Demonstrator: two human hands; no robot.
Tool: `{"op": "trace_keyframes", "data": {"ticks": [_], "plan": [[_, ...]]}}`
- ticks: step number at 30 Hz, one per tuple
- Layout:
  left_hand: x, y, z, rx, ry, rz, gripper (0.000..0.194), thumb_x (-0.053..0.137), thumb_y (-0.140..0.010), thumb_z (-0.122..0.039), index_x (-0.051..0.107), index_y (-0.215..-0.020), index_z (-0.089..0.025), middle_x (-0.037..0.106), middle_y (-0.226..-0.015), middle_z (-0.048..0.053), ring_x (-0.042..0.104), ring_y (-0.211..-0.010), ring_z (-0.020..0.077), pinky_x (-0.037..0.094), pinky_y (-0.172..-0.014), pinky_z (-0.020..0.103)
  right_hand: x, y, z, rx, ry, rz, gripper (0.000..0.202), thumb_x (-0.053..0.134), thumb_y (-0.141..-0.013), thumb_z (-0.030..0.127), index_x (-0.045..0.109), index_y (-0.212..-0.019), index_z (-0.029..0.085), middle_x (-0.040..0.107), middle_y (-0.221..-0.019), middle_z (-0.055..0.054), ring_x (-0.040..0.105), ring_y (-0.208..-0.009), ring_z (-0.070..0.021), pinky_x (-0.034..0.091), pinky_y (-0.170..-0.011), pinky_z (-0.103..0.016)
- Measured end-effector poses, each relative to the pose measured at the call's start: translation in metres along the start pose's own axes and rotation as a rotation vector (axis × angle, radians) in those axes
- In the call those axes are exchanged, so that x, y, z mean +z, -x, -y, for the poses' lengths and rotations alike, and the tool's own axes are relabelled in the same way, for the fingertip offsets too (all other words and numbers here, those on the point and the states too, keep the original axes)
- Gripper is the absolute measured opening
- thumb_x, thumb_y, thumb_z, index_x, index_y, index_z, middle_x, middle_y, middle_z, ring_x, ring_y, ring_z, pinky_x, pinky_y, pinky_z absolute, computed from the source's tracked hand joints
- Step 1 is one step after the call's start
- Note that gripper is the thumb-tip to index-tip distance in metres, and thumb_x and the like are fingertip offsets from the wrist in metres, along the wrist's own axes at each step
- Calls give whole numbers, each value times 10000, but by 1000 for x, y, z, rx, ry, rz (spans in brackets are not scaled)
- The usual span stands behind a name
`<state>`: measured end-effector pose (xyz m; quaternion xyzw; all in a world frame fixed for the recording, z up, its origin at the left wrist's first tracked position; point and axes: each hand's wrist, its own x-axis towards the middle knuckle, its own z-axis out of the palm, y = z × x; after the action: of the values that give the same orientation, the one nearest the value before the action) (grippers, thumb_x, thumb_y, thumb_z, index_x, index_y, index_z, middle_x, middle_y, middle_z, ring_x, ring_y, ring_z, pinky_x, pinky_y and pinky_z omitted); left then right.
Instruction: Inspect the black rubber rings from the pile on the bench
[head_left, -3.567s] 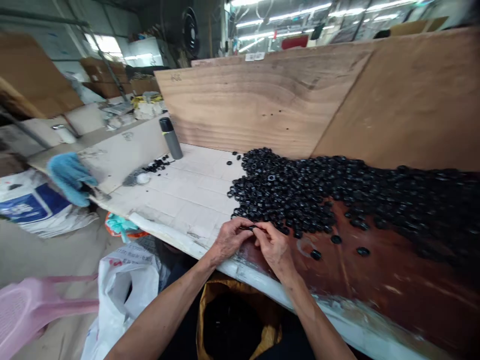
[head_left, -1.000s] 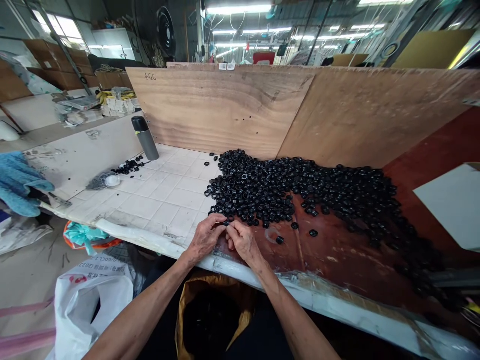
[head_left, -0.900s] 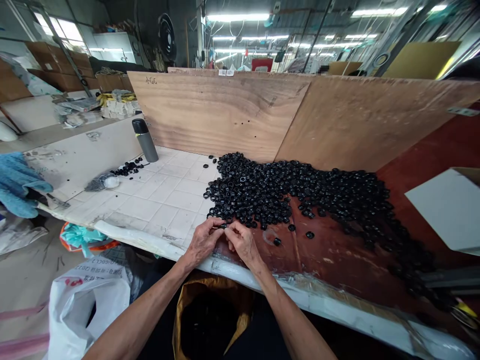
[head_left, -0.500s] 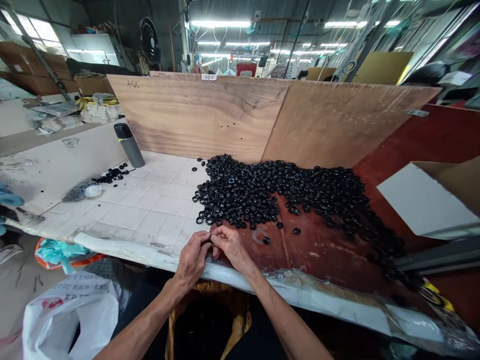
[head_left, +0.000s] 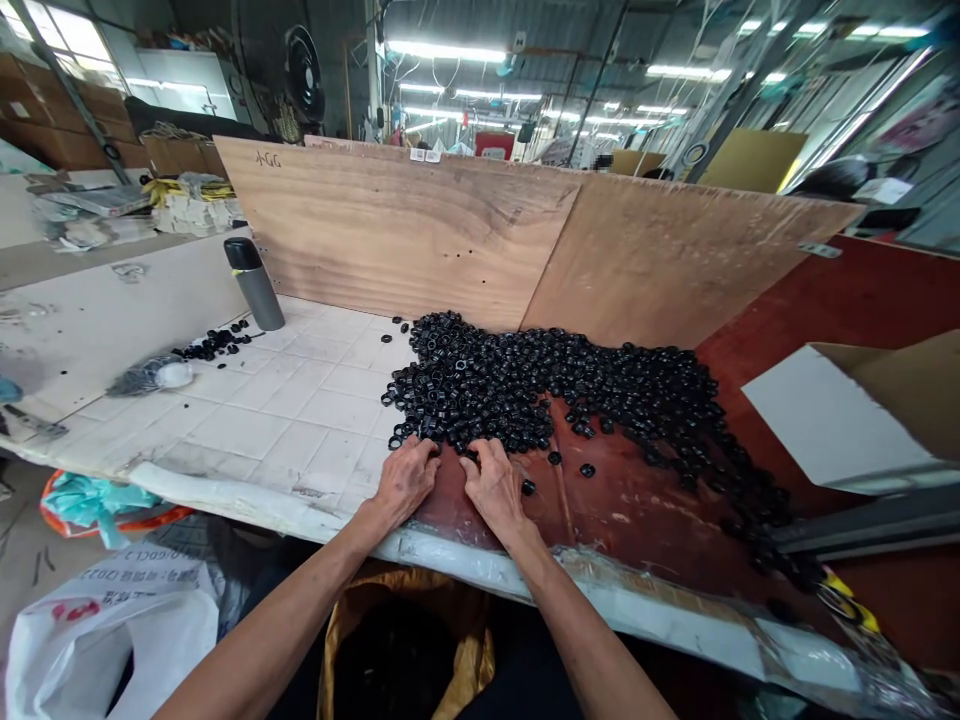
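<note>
Rings (head_left: 517,375) lie heaped just beyond the fingers (head_left: 487,456)

Both hands (head_left: 491,488), apart, sit at the near edge of piled black rings (head_left: 484,395).

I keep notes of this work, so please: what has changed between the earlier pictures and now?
The left hand and right hand, earlier together around a small dark piece, have separated and reached forward to the near edge of the black ring pile. That piece no longer shows between them; where it went is unclear. The grey bottle stayed in place.
</note>
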<state>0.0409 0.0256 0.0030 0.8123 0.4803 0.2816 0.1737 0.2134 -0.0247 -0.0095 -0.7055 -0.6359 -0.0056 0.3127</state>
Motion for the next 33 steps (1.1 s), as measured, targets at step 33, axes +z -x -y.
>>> {"op": "trace_keyframes", "data": {"ticks": [33], "plan": [[-6, 13, -6, -167, 984, 121, 288, 738, -836, -297, 704, -1082, -151, 762, -1107, 95, 721, -975, 215, 553, -948, 378, -7, 0, 5, 10, -835, 137, 177, 682, -870, 307, 713, -1007, 199, 748, -976, -66, 710, -868, -212, 579, -779, -319]]}}
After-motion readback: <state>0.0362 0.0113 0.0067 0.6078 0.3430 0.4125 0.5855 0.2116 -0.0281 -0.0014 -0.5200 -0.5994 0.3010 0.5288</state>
